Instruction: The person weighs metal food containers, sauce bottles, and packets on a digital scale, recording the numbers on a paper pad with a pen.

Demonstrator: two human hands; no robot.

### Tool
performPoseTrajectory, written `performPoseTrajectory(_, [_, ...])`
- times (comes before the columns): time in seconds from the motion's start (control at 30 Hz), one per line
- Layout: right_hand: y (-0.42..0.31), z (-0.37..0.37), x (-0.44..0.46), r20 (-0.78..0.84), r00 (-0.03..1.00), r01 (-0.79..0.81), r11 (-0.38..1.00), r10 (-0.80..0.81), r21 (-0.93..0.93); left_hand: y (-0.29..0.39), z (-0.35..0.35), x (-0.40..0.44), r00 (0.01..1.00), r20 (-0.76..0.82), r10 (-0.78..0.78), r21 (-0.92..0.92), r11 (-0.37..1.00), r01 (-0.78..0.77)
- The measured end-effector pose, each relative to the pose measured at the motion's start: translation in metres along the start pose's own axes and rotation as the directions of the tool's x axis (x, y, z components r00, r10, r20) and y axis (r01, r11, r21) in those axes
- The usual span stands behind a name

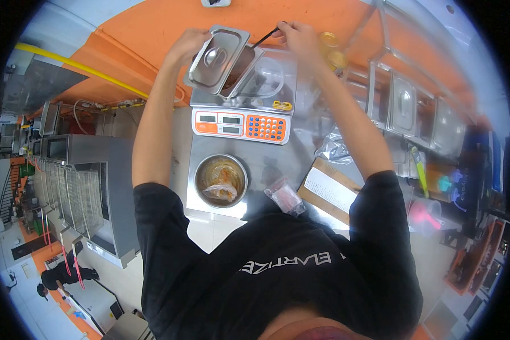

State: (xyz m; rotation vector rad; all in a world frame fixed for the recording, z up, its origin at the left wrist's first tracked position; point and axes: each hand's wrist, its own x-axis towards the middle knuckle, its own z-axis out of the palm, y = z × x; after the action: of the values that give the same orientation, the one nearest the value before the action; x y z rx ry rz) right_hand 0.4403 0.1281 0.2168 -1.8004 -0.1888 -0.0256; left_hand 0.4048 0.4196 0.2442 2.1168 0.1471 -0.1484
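Note:
Near the top of the head view, my left hand [190, 44] is closed on the edge of a steel lid [220, 59]. The lid is tilted over the left part of a steel container [247, 72] with brown contents. My right hand [289, 35] grips the dark handle [265, 38] of a utensil whose lower end reaches into the container. Below them is an orange and white scale [241, 125] with a keypad. A round steel bowl [221, 180] with orange-brown residue and a plastic bag inside stands in front of the scale.
A pink packet [285, 196], a cardboard piece with paper [330, 191] and crumpled foil [334, 146] lie on the steel table. Yellow-lidded jars [335, 59] stand at the back, lidded steel pans [403, 104] to the right. A person [68, 275] is far off at lower left.

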Motion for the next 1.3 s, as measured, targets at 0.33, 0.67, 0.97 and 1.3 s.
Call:
performPoseTrajectory(0.33, [-0.002,0.002,-0.001,0.016,1.000,-0.015,1.000,0.015,0.011,0.001,0.004,-0.003,0.999,0.013,-0.031,-0.023,0.999,0.031])
performPoseTrajectory(0.67, [-0.011,-0.004,-0.008,0.018,1.000,-0.007,1.000,0.007,0.020,-0.003,0.002,0.007,0.995,0.080,-0.056,-0.077,0.995,0.062])
performPoseTrajectory(0.97, [-0.011,-0.005,-0.008,0.026,0.999,-0.022,1.000,0.022,0.007,-0.009,0.008,0.008,0.999,0.028,0.031,-0.095,0.995,-0.029])
performPoseTrajectory(1.3, [-0.009,-0.007,-0.004,0.007,1.000,-0.010,0.998,0.011,-0.054,-0.027,0.021,0.008,0.999,-0.046,-0.023,-0.115,0.993,0.018])
